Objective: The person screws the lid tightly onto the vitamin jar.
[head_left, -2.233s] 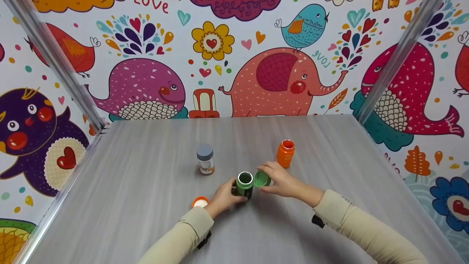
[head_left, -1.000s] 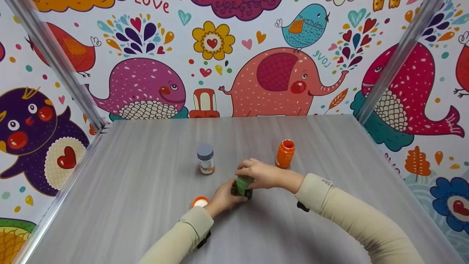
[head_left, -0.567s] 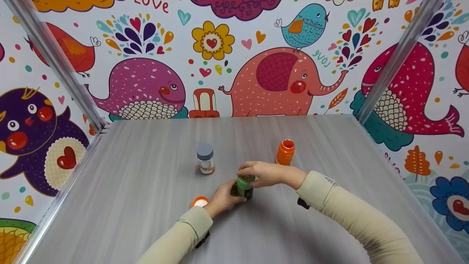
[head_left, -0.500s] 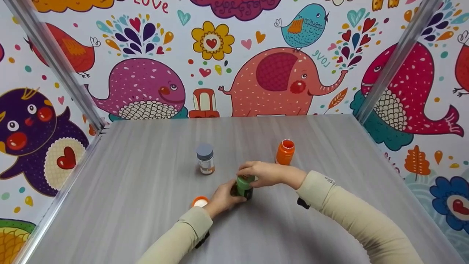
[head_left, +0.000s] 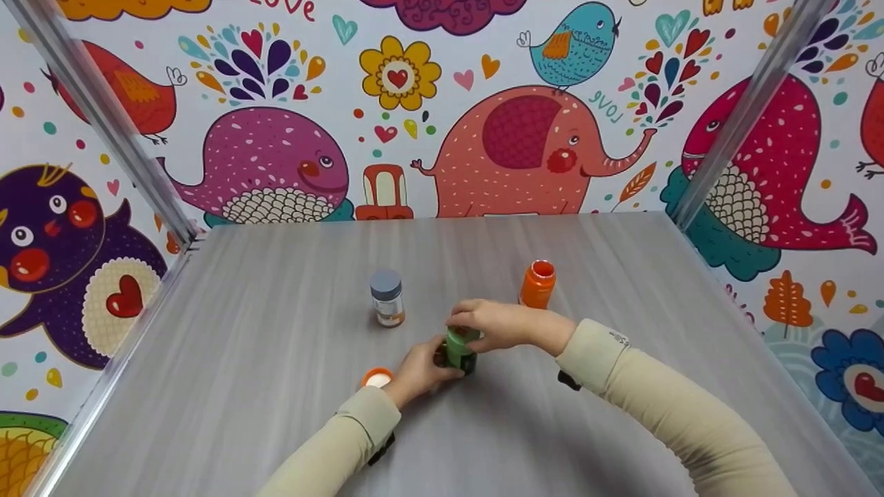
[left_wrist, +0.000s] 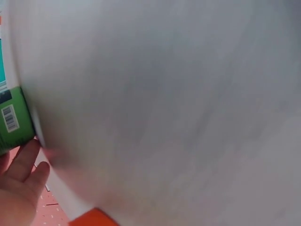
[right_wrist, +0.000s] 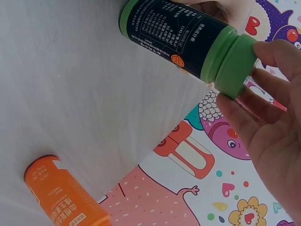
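Green and dark, the bottle [right_wrist: 176, 35] was well in from the far edge of the table [head_left: 276, 310]. The left hand [head_left: 423, 366] held round it; the right hand [head_left: 501, 323] pinched its lid [right_wrist: 235, 69].

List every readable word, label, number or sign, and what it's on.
"Love": red, on the printed backdrop, top cut off.
"Love": reversed, on the backdrop near the elephant.
"维生素": orange bottle; its smaller print is unreadable.
Too small or blurred to quote reliably: green bottle, grey-capped bottle, right sleeve cuff.
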A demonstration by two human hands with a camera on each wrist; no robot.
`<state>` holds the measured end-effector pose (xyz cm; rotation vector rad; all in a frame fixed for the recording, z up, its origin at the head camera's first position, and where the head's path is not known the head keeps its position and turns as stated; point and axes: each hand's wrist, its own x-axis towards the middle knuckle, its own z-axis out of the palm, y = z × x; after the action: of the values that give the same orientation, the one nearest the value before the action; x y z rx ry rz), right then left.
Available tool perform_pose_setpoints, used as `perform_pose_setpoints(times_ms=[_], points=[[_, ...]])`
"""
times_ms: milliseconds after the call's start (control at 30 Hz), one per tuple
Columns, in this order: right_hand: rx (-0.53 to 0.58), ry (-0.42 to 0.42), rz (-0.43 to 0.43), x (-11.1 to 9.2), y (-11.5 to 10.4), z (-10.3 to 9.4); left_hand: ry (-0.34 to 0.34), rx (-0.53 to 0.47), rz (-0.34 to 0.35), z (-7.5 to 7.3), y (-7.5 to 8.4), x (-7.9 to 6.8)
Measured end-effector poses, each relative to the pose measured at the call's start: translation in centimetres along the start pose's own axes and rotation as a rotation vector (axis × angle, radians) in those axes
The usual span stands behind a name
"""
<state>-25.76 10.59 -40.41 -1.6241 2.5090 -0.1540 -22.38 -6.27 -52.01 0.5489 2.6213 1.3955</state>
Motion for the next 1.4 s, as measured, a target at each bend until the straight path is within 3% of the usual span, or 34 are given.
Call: perform_pose_setpoints(times_ms=[633,967,1200,1400], points=[[-0.009,0.134,0.147,-0.2,0.3,1.4,0.000,0.006,-0.044,0.0,0.0,0.1],[0.009,0.137,-0.005,-0.2,0.5,0.8,-0.005,0.011,-0.038,-0.1,0.1,-0.2],[0.009,0.117,-0.017,-0.2,0.4,1.1,0.005,0.059,-0.031,0.0,-0.1,-0.1],[0.003,0.160,-0.019,-0.3,0.4,1.5,0.017,0.064,-0.007,0.0,0.0,-0.1]])
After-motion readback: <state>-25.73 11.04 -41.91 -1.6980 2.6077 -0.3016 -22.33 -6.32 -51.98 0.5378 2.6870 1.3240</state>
